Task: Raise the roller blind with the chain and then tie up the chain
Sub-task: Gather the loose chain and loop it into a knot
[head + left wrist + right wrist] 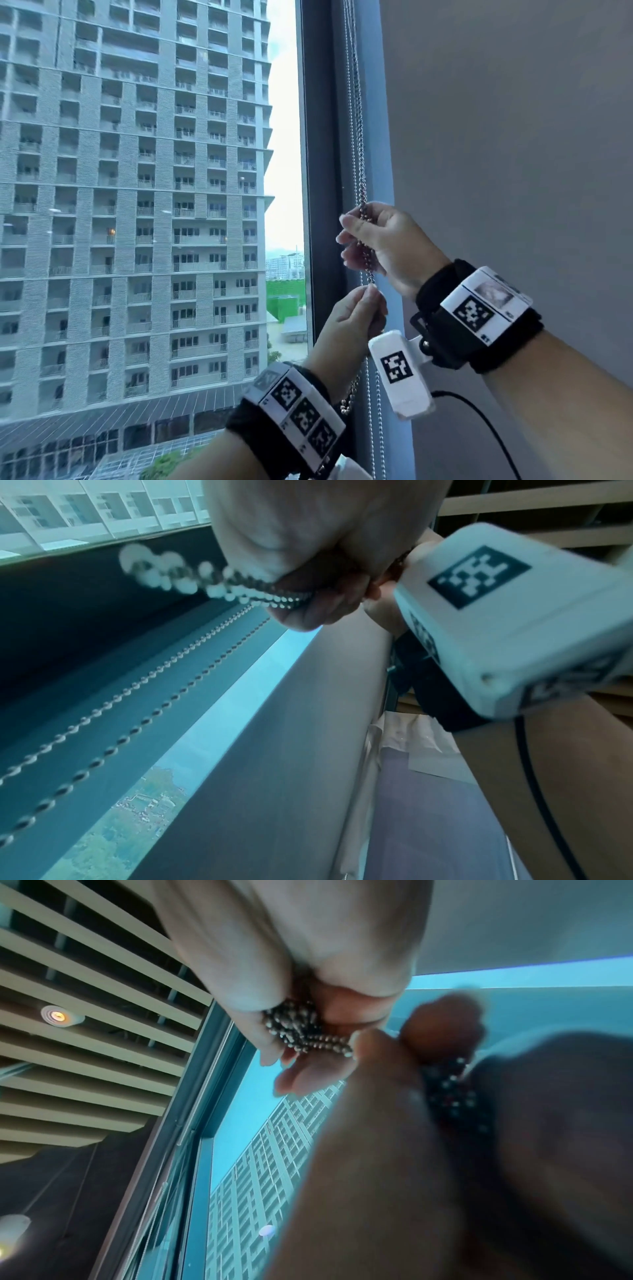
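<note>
A metal bead chain [357, 144] hangs down the dark window frame [322, 171]. My right hand [359, 233] grips a bunched, doubled length of it at about chest height. Just below, my left hand [371, 294] pinches the same chain between thumb and fingers, and a slack loop [349, 397] dangles beside my left wrist. In the left wrist view the left hand [308, 599] is closed on several bundled strands [240, 585]. The right wrist view has the right hand [301, 1047] wrapped round a clump of beads [294, 1026]. No blind fabric covers the glass [137, 205] in the head view.
A grey panel [513, 137] fills the right side beyond the frame. Two straight chain strands [373, 428] run on downward by the frame. A black cable [479, 418] trails from the white camera box [400, 373] on my right wrist. A slatted ceiling [85, 1015] is overhead.
</note>
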The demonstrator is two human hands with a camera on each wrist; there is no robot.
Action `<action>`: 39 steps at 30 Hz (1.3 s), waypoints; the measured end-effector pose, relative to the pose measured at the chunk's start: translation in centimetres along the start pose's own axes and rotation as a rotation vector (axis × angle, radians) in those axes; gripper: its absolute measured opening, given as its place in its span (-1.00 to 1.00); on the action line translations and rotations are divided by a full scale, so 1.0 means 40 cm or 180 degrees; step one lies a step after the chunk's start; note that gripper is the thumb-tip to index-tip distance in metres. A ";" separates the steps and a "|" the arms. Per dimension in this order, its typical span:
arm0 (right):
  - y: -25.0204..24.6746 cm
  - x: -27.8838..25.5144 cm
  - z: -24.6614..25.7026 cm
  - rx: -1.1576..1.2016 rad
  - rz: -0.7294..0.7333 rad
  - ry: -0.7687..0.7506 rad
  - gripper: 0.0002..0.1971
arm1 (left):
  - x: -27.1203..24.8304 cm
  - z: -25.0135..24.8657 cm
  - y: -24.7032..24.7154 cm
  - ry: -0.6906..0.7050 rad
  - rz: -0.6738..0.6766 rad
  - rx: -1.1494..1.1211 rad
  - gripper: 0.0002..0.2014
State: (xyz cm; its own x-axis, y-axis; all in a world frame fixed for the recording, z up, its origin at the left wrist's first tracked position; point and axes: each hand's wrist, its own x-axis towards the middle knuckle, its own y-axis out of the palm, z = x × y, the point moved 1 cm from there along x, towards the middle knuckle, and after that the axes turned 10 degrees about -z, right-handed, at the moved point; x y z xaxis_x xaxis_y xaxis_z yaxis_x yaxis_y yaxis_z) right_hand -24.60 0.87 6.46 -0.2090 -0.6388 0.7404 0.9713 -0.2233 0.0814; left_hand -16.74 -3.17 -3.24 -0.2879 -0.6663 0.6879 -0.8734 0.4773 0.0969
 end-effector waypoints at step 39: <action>-0.096 -0.022 -0.030 0.0077 -0.0468 -0.0230 -0.89 | -0.013 0.014 0.101 -0.0179 -0.0164 0.0340 -0.83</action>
State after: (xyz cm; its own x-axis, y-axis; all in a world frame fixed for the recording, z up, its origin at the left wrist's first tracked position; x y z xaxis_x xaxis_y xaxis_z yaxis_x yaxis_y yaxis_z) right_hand -28.28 1.42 4.71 -0.3413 -0.5457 0.7653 0.9335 -0.2923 0.2079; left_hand -20.32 -1.21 -3.61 -0.2605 -0.7208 0.6423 -0.9236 0.3799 0.0516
